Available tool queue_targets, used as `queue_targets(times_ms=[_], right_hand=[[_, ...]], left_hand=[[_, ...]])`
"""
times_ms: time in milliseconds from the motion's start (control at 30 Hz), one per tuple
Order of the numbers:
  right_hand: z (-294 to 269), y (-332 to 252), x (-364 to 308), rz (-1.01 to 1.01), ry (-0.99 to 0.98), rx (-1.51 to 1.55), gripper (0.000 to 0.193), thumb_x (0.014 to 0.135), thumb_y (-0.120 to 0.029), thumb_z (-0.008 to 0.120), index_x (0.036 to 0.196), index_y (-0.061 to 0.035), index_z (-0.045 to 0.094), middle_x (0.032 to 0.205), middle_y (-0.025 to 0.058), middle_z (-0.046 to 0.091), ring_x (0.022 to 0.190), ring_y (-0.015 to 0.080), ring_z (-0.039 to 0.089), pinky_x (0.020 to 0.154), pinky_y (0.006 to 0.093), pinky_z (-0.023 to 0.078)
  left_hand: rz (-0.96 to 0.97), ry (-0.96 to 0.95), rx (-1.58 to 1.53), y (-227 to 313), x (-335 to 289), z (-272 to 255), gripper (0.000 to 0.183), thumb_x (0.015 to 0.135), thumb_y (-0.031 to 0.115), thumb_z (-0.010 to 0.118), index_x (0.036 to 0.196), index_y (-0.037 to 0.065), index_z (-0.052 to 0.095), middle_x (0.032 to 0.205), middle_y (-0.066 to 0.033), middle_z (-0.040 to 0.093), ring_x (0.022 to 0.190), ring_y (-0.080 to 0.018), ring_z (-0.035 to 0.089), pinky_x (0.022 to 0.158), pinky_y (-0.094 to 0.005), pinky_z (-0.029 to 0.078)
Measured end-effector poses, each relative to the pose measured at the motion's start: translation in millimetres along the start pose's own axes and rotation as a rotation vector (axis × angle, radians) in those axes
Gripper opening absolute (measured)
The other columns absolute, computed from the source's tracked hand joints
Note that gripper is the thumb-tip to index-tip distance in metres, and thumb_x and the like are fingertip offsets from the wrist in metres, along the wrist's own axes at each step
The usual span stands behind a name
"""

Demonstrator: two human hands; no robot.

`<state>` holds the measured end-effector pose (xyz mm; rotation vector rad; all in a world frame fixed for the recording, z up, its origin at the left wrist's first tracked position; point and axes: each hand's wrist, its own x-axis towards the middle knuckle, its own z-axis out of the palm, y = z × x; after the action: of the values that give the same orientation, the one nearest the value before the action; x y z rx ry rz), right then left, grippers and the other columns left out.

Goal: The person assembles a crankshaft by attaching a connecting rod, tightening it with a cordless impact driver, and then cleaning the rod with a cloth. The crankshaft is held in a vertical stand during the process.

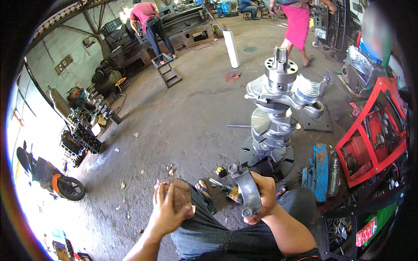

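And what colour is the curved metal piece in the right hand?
The curved metal piece is silvery grey, seen in the head view.

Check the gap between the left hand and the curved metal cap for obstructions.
Nothing visible blocks it. The left hand rests on the brown textured piece at the left knee; the curved metal cap is in the right hand. The yellowish tool seen between them appears to lie lower, near the floor.

The left hand (170, 203) is held at the left knee (198, 219) at seven o'clock, fingers (162, 191) pointed toward twelve; the right hand (264, 193) is curled in a grip at five o'clock, both forearms (291, 230) bared.
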<state>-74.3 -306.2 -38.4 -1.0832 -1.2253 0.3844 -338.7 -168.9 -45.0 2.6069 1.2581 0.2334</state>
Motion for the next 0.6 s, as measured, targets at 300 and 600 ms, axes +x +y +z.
queue_targets(times_ms=[300,600], right_hand=[[14.0,2.3,-5.8,0.089,-0.028,-0.01,0.091,0.059,-0.077,0.079,0.109,-0.0019,0.067,0.087,0.0098,0.069,0.075,0.0253,0.071,0.068,0.0335,0.055],[23.2,8.4,-9.4,0.101,-0.046,0.051,0.088,0.059,-0.074,0.081,0.109,-0.0034,0.064,0.091,0.0136,0.069,0.079,0.0321,0.071,0.072,0.0373,0.056]], left_hand=[[0.247,0.13,-0.158,34.4,5.8,-6.9,0.089,0.084,0.047,0.073,0.146,-0.006,0.035,0.15,-0.0296,0.034,0.142,-0.0435,0.032,0.117,-0.0535,0.024],[0.396,0.216,-0.671,112.3,78.2,-4.6,0.112,0.061,0.056,0.09,0.142,-0.005,0.042,0.139,-0.0213,0.05,0.134,-0.0346,0.044,0.115,-0.0447,0.028]])
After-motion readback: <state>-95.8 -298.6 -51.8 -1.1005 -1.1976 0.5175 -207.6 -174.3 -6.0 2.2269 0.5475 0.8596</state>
